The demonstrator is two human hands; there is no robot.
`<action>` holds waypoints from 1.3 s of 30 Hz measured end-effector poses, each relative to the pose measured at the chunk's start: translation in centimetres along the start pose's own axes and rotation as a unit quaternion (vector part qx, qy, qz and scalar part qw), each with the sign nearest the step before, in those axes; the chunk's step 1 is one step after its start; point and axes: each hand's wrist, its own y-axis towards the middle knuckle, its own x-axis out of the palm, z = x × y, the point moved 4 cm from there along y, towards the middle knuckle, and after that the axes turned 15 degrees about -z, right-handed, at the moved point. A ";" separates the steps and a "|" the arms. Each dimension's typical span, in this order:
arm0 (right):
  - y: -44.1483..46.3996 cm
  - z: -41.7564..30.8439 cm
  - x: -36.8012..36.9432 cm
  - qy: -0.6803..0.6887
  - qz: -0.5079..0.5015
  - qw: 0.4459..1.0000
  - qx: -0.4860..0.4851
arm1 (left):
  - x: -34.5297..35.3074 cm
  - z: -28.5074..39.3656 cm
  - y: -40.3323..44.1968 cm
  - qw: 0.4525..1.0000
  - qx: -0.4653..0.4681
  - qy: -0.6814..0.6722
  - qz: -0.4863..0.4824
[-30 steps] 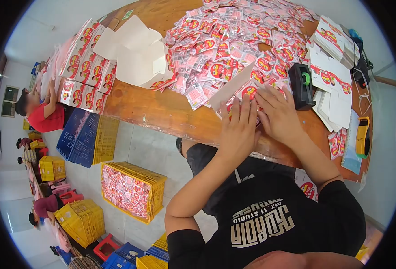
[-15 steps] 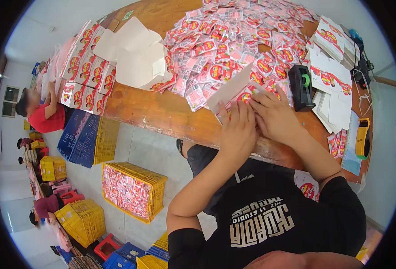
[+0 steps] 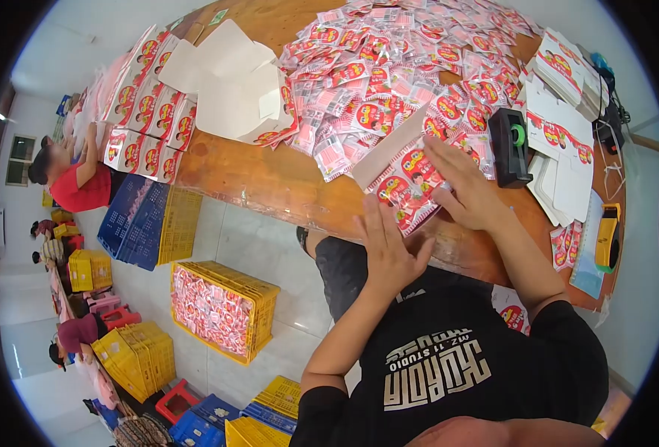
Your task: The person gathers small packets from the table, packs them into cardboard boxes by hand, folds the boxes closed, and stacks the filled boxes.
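Observation:
A small printed carton (image 3: pixel 396 153) lies in front of me with its white flap raised on the far left side. Red and pink candy packets (image 3: pixel 408 182) sit inside it. Along the near left edge rests my left hand (image 3: pixel 391 249), fingers stretched out and thumb apart. My right hand (image 3: pixel 465 186) lies flat along the carton's right side, fingertips at its far corner. Neither hand is wrapped round anything. Loose packets (image 3: pixel 374 82) are heaped just beyond the carton.
An open white box (image 3: pixel 236 104) stands left of the heap, near stacked printed boxes (image 3: pixel 147 112). A tape dispenser (image 3: pixel 510 149) and flat cartons (image 3: pixel 560 134) lie right. Yellow crate (image 3: pixel 266 313) of packets is on the floor. A person in red (image 3: pixel 80 182) works far left.
Both hands have moved apart from over the carton to its two sides, and their fingers have straightened. More of the packets inside now shows.

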 end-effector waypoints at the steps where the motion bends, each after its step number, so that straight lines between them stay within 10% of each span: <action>1: 0.1 -0.3 0.1 -0.080 -0.024 0.996 0.009 | 0.3 -0.1 0.3 1.000 -0.002 0.007 0.008; 13: 2.2 4.7 0.3 0.224 0.021 0.959 0.174 | -4.9 -3.8 3.5 0.995 0.063 0.008 -0.071; 17: 3.6 6.9 2.9 0.440 0.081 0.892 0.067 | -4.0 -6.0 4.0 0.995 0.094 0.011 -0.045; 23: 4.1 7.1 3.4 0.482 0.075 0.873 -0.033 | -2.2 -6.2 4.4 0.954 -0.124 -0.261 0.086; 25: 3.9 7.5 3.3 0.498 0.015 0.864 -0.067 | -0.6 -6.5 4.9 0.785 -0.111 -0.609 0.030; 26: 3.8 7.3 2.9 0.455 0.029 0.881 -0.129 | -0.8 -6.9 5.1 0.785 -0.111 -0.608 0.033; 28: 3.6 6.7 2.1 0.424 0.019 0.895 -0.136 | -3.0 -6.0 5.2 0.979 0.062 -0.195 0.018; 31: 2.7 5.3 -0.4 0.175 -0.038 0.970 -0.162 | -5.4 -5.2 5.2 0.987 0.089 -0.125 -0.050; 39: -2.0 -0.7 -1.5 0.021 -0.154 0.979 -0.129 | -3.7 -4.7 2.6 0.988 0.104 -0.030 -0.109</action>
